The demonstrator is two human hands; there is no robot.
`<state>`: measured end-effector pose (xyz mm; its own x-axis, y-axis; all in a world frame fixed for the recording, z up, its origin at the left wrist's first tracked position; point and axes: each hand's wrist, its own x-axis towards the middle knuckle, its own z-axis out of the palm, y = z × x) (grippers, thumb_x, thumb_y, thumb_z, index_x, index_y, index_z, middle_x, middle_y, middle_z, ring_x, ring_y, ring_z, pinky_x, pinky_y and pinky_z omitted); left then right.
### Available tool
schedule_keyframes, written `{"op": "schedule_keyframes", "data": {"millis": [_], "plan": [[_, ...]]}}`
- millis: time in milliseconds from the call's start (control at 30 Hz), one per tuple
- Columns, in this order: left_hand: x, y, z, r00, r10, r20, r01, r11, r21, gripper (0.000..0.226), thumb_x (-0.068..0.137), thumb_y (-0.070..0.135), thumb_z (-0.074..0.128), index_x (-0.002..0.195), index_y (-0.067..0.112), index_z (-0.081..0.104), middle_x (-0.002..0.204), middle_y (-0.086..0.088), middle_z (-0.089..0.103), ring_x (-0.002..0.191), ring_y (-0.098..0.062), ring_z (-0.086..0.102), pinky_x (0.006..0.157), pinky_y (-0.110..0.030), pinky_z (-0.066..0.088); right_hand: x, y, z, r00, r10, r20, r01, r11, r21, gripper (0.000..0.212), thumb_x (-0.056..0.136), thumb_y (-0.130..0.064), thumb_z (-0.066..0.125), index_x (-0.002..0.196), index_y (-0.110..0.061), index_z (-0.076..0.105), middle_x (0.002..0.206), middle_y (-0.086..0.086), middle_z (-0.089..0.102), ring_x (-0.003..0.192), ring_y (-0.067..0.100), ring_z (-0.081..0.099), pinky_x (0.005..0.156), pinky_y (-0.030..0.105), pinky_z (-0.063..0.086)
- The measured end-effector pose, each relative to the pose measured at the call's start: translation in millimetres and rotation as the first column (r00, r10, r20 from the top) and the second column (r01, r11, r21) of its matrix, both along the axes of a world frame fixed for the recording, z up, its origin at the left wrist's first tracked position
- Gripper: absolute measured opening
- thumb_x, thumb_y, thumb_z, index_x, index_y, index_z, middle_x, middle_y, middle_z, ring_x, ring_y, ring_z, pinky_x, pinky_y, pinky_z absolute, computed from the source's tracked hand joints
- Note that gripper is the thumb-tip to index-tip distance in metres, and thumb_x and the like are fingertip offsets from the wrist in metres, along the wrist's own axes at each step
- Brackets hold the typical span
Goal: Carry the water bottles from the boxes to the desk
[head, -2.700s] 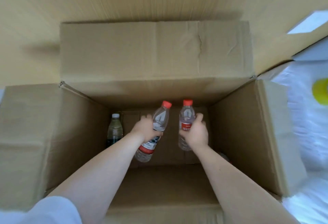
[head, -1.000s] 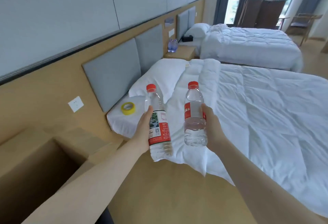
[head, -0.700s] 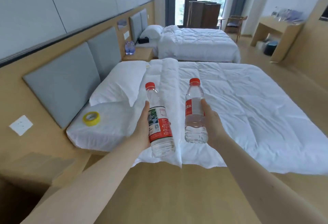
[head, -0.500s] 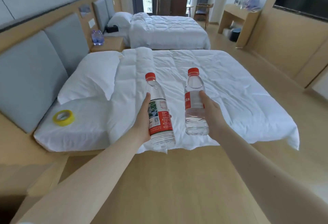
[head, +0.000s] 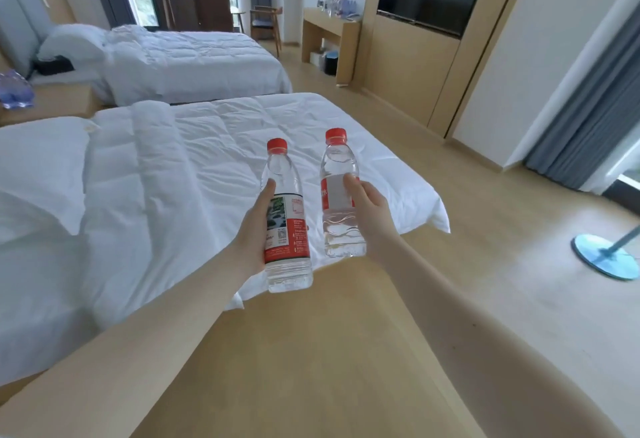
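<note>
1. Left hand (head: 254,229): centre of the frame. Your fingers and thumb are wrapped round the labelled middle of the first bottle (head: 287,229), with the thumb lying up its near side.
2. First bottle: clear, with a red cap and a red label with a picture on it. You hold it upright in the air, seen against the foot end of the near bed (head: 173,177).
3. Right hand (head: 372,215): just right of centre. You grip the second bottle (head: 341,202) from its right side, thumb on the label.
4. Second bottle: clear, with a red cap and a red-and-white label. It is upright, a little higher in the frame than the first. The two are side by side, not touching.
5. Near bed: white duvet, filling the left and middle of the frame.
6. Far bed (head: 194,59): white, upper left.
7. Desk (head: 346,46): light wood, upper centre-right, well apart from both your hands. Clear bottles (head: 332,4) stand on its top, too small to count.
8. Chair (head: 265,21): wooden, just left of the desk.
9. Blue round base (head: 602,259): on the floor at the right edge.
</note>
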<state>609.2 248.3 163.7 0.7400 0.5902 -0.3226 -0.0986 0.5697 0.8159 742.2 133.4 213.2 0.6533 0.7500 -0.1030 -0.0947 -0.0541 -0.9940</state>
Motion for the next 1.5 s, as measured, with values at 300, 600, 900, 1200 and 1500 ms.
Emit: {"op": "schedule_keyframes", "data": {"millis": [300,600,900,1200,1500], "plan": [[120.0,-36.5,3.6,0.996,-0.084,-0.026,0.085,0.995,0.053,0.068,0.068,0.066,0.056,0.102,0.007,0.062,0.085,-0.012,0.064,0.066,-0.022,0.065,0.059,-0.029,0.057,109.7,-51.0,-5.9,0.991,-0.104,-0.085,0.107,0.994,0.024,0.033,0.1,-0.037,0.048,0.118,-0.011,0.055,0.093,0.004,0.065,0.061,0.012,0.068,0.049,0.021,0.051],[269.7,-94.2,8.0,0.987,-0.139,-0.086,0.149,0.979,0.138,0.079,0.064,0.07,0.063,0.112,0.007,0.062,0.088,-0.012,0.064,0.074,-0.024,0.064,0.067,-0.032,0.054,245.9,-119.8,-6.0,0.979,-0.172,-0.107,0.175,0.984,0.016,0.035,0.101,-0.034,0.047,0.117,-0.004,0.056,0.078,0.003,0.063,0.049,0.014,0.064,0.047,0.026,0.053],[380.5,-154.2,3.2,0.961,-0.246,-0.124,0.264,0.952,0.159,0.083,0.063,0.072,0.068,0.114,0.007,0.061,0.089,-0.012,0.064,0.075,-0.026,0.063,0.071,-0.034,0.053,331.8,-193.5,-20.1,0.948,-0.277,-0.156,0.284,0.959,0.021,0.03,0.101,-0.032,0.047,0.114,-0.006,0.052,0.075,0.002,0.061,0.045,0.007,0.062,0.044,0.023,0.051],[467.7,-169.6,-22.2,0.895,-0.432,-0.107,0.443,0.888,0.125,0.064,0.07,0.065,0.063,0.102,0.01,0.063,0.083,-0.011,0.061,0.068,-0.023,0.061,0.064,-0.031,0.053,405.9,-218.8,-41.3,0.883,-0.428,-0.194,0.431,0.902,-0.032,0.04,0.099,-0.036,0.05,0.12,-0.002,0.051,0.076,0.006,0.064,0.049,0.016,0.063,0.057,0.036,0.056],[593.4,-135.9,-39.7,0.848,-0.52,-0.102,0.526,0.849,0.053,0.073,0.067,0.069,0.068,0.104,0.007,0.058,0.082,-0.011,0.059,0.062,-0.02,0.062,0.056,-0.029,0.053,503.0,-193.4,-42.7,0.817,-0.562,-0.132,0.552,0.827,-0.107,0.037,0.1,-0.034,0.047,0.115,0.0,0.054,0.066,0.002,0.063,0.042,0.013,0.061,0.042,0.019,0.047]]}}
